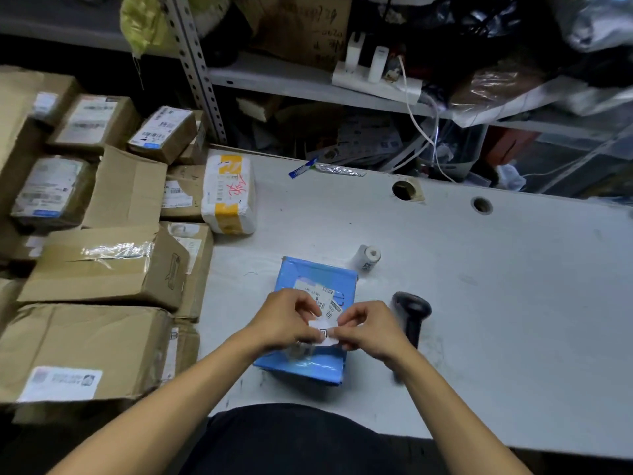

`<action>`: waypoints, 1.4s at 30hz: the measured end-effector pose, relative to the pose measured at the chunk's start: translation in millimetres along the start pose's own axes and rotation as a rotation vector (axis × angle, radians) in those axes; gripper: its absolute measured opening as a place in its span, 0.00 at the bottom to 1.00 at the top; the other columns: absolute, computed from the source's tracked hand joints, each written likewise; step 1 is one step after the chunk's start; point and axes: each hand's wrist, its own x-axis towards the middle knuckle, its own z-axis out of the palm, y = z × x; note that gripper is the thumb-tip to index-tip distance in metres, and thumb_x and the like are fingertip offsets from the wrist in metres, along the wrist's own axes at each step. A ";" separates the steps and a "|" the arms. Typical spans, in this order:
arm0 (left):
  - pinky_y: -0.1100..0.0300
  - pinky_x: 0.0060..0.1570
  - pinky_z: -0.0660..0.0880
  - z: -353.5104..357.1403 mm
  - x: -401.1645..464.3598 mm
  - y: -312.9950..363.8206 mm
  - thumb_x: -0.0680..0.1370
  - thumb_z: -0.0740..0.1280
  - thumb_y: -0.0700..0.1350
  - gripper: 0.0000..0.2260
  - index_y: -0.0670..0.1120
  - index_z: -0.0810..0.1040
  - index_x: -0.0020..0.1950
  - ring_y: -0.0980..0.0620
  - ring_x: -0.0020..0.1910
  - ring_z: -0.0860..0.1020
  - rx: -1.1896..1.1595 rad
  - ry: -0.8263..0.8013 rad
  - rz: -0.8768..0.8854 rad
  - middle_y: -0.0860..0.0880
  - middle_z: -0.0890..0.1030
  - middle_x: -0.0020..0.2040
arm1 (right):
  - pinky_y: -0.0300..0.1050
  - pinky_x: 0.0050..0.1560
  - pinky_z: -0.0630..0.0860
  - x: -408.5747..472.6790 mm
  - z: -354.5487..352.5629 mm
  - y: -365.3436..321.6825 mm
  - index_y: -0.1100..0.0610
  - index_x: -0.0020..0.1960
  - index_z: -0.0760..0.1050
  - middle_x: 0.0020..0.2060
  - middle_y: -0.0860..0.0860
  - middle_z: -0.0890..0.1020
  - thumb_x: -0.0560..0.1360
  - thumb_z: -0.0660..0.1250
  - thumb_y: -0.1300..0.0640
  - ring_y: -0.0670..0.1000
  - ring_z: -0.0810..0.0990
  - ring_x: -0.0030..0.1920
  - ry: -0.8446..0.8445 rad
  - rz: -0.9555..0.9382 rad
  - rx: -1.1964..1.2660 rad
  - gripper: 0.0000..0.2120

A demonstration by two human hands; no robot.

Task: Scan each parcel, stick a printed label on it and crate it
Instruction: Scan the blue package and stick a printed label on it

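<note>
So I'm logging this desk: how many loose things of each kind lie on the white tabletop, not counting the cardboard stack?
Blue parcel: 1
White-and-yellow parcel: 1
Label roll: 1
Black scanner: 1
Clear wrapper: 1
Total: 5

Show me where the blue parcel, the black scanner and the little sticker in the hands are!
blue parcel [310, 274]: head view, on its bare blue top part.
black scanner [411, 308]: head view, on its rounded head.
sticker [323, 332]: head view, on the white strip between both hands' fingertips.
</note>
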 end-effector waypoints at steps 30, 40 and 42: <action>0.49 0.52 0.82 10.1 -39.1 3.0 0.72 0.78 0.45 0.20 0.53 0.82 0.64 0.53 0.53 0.83 0.028 -0.219 0.124 0.54 0.86 0.53 | 0.42 0.46 0.84 -109.9 2.3 100.3 0.52 0.72 0.75 0.49 0.42 0.84 0.82 0.65 0.58 0.45 0.85 0.50 0.531 -0.119 0.383 0.18; 0.37 0.52 0.80 144.9 -129.2 70.7 0.71 0.78 0.42 0.16 0.58 0.82 0.53 0.47 0.50 0.86 0.040 -0.458 0.336 0.52 0.87 0.50 | 0.56 0.59 0.81 -249.3 -45.5 214.7 0.50 0.67 0.79 0.50 0.42 0.86 0.80 0.68 0.56 0.44 0.84 0.53 0.843 -0.129 0.464 0.16; 0.36 0.55 0.80 181.9 -149.6 80.6 0.70 0.78 0.40 0.16 0.56 0.83 0.53 0.45 0.51 0.86 0.048 -0.517 0.371 0.51 0.87 0.49 | 0.54 0.59 0.81 -283.3 -52.9 243.0 0.52 0.68 0.76 0.48 0.38 0.83 0.81 0.68 0.58 0.42 0.82 0.51 0.908 -0.102 0.500 0.16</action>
